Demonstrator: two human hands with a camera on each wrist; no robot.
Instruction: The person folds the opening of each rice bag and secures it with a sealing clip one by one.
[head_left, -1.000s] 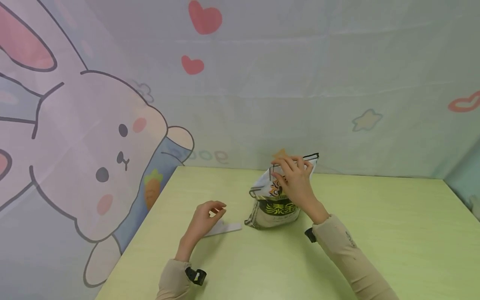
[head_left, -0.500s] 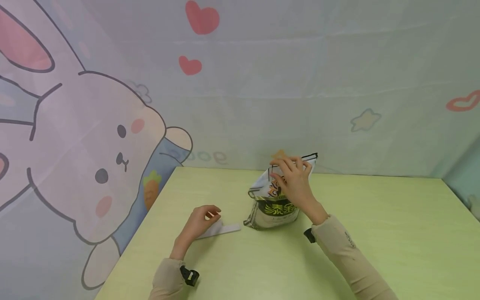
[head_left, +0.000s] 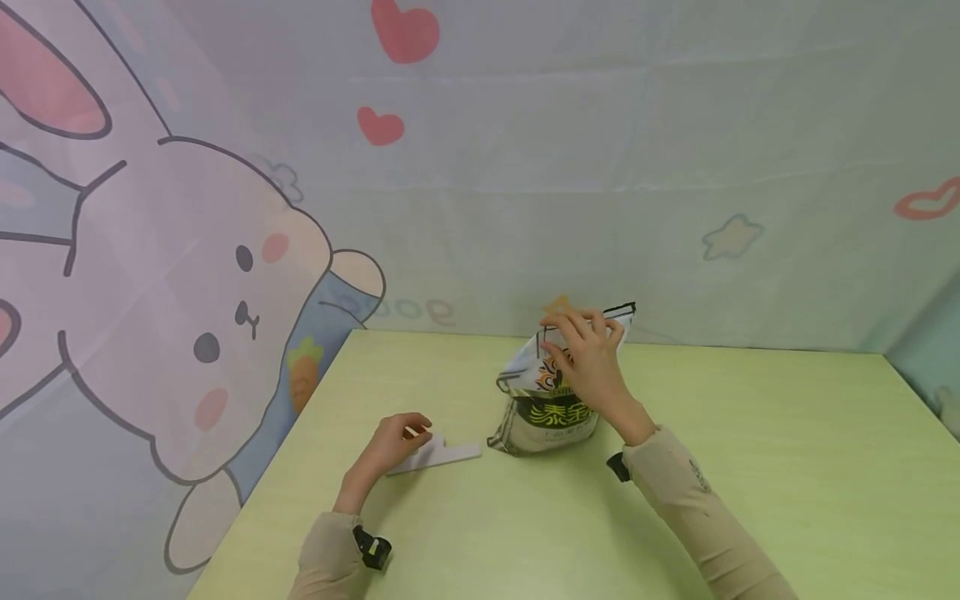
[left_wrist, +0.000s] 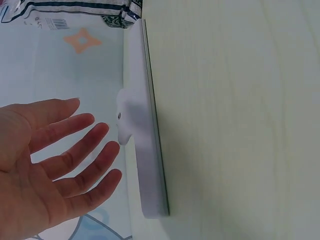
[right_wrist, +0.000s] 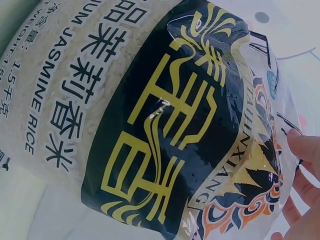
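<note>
A bag of jasmine rice (head_left: 555, 417) stands upright on the table, its pale top leaning back and to the right. My right hand (head_left: 596, 362) pinches the bag's upper part between thumb and fingers; the right wrist view shows the printed rice bag (right_wrist: 155, 120) close up, with the hand (right_wrist: 302, 175) at its top. Left of the bag lies a long white plastic bar (head_left: 457, 453) with a raised piece along one side. Over its left end hovers my left hand (head_left: 390, 446), holding nothing. In the left wrist view, loosely spread fingers (left_wrist: 90, 165) are beside the white bar (left_wrist: 145, 135), apart from it.
The pale yellow-green table (head_left: 750, 450) reaches back to a cloth backdrop (head_left: 562, 167) printed with a rabbit, hearts and stars. Black wrist straps with cameras (head_left: 372, 550) sit on both sleeves.
My left hand has drifted left and slightly toward me, uncovering more of the white bar. The right hand and the rice bag have stayed in place.
</note>
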